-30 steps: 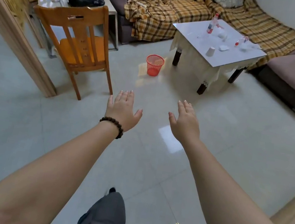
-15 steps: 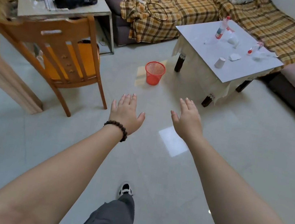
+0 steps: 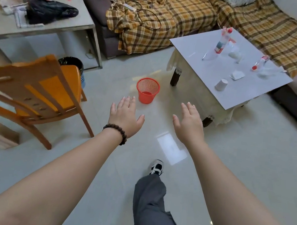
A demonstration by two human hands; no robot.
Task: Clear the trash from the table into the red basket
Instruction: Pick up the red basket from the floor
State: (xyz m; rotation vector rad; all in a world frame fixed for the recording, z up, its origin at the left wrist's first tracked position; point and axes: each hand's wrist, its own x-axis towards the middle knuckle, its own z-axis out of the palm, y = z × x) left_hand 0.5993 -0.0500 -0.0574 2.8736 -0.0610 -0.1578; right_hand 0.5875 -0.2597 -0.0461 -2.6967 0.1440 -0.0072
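I am standing on the shiny floor, and the low white table point(image 3: 203, 66) is ahead of me on my right. It sits in front of the big sofa with the checked blanket point(image 3: 176, 15). A wooden chair point(image 3: 37, 93) stands close on my left.

The red basket point(image 3: 147, 90) is on the floor, just beside the near-left corner of the table. It looks empty to me, so I think none of the trash is in it yet.

My left hand point(image 3: 125, 115) and my right hand point(image 3: 189, 124) are both out in front of me, palms down. The fingers are spread and flat, and neither hand holds anything. They are well apart from the table.

The trash is all on the tabletop. A bottle point(image 3: 222, 42) with a red cap stands near the far side. A second, clear bottle point(image 3: 259, 64) with a red cap is farther right, near some clear plastic that I cannot make out well. A white paper cup point(image 3: 221, 84) sits upside down near the front edge. A small white crumpled paper point(image 3: 237, 74) lies a little behind it.

I think my job now is to walk up to the table. I should step around the basket so I do not kick it. The cup is nearest, so I would take it first. It is light, so I should hold it softly and not squash it.
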